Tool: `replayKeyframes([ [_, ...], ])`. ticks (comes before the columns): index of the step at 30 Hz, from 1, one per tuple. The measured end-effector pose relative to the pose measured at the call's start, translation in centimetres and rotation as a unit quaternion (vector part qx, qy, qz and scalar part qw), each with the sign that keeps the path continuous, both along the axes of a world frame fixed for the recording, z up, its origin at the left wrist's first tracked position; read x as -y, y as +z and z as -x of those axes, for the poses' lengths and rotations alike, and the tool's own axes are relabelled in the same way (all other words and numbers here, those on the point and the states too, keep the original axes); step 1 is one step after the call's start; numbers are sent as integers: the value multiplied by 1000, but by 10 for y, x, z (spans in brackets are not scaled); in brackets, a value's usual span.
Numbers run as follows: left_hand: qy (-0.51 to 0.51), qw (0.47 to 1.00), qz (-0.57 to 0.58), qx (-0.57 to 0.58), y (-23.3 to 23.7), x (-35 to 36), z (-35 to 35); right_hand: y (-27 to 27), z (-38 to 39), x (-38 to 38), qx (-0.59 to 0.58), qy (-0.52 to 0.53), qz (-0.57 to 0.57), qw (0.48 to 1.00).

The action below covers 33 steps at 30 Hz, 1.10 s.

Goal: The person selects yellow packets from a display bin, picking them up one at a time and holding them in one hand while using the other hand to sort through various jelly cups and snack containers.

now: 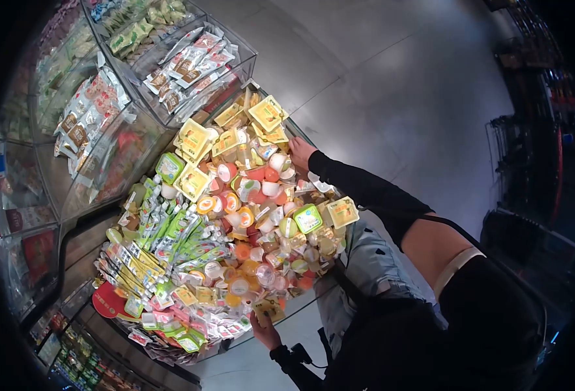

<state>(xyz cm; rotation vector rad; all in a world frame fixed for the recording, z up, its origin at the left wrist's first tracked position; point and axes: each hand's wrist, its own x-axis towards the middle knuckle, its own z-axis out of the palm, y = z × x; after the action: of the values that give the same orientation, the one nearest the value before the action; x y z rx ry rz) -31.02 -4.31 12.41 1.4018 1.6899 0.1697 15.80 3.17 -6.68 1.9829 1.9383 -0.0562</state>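
My left hand (266,330) is at the near lower edge of a display bin. Its fingers are closed on a small yellow-brown snack pack (269,309), whose print I cannot read. At the far right edge of the bin, my right hand (301,152) has its fingers curled over the bin's rim (298,133), beside yellow-lidded tubs (268,113). Between my hands lies a heap of jelly cups (261,275) in orange, red and white. Green-lidded tubs (308,219) lie among them, and another yellow tub (343,212) sits by the near edge.
Green and yellow stick packs (170,228) fill the bin's left part. Clear compartments behind hold silver snack bags (189,65) and more bagged goods (95,111). A red round sign (109,301) stands at the lower left. Grey floor (391,85) stretches to the right, toward dark shelves (535,150).
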Motion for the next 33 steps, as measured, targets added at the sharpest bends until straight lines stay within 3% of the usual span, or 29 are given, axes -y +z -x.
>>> replayKeyframes([
  [3, 9, 1000, -14, -2, -4, 2, 3, 0, -6, 2, 16, 52, -56, 997],
  [5, -4, 1000, -16, -14, -3, 3, 10, -6, -8, 2, -47, 77, -108, 990],
  [10, -19, 999, -24, -43, 8, 7, 9, 5, -6, 4, -75, 64, -123, 987],
  [12, -1, 1000, -15, -25, 8, 8, 13, 28, -2, 12, -89, 43, -122, 988],
  [14, -6, 999, -28, -33, 0, 12, 22, 89, 13, 25, -160, -5, -104, 982],
  [15, -8, 999, -28, -31, -2, 13, 22, 89, 30, 29, -194, -66, -24, 978],
  [16, -12, 999, -28, -27, -2, 13, 18, 83, 53, 38, -262, -117, -68, 956],
  [17, -16, 999, -28, -23, -4, 13, 16, 113, 75, 39, -392, -197, -13, 899],
  [18, -18, 999, -29, -22, -11, 15, 20, 99, 105, 47, -487, -213, -16, 847],
  [21, -45, 999, 25, -3, -21, 19, 18, 109, 200, 49, -660, -188, -19, 727],
  [22, -46, 999, 24, -4, -15, 18, 10, 110, 229, 45, -670, -166, 6, 723],
  [23, -78, 997, 13, -27, -11, 17, 5, 118, 252, 48, -704, -166, -103, 683],
  [26, -112, 992, 6, -58, 1, 16, -3, 131, 234, 34, -687, -268, -72, 672],
  [28, -112, 992, 14, -65, -6, 17, 0, 118, 211, 34, -671, -312, -198, 643],
  [29, -115, 991, 14, -63, -12, 19, 4, 92, 157, 32, -548, -369, -312, 683],
  [30, -122, 991, 8, -50, -19, 25, 12, 82, 129, 27, -512, -457, -322, 653],
  [31, -128, 991, 3, -39, -22, 28, 15, 95, 97, 25, -502, -504, -262, 652],
  [32, -129, 991, 4, -39, -22, 29, 13, 54, 79, 25, -424, -487, -320, 693],
  [33, -125, 991, 21, -46, -22, 30, 10, 39, 61, 24, -387, -452, -277, 754],
])
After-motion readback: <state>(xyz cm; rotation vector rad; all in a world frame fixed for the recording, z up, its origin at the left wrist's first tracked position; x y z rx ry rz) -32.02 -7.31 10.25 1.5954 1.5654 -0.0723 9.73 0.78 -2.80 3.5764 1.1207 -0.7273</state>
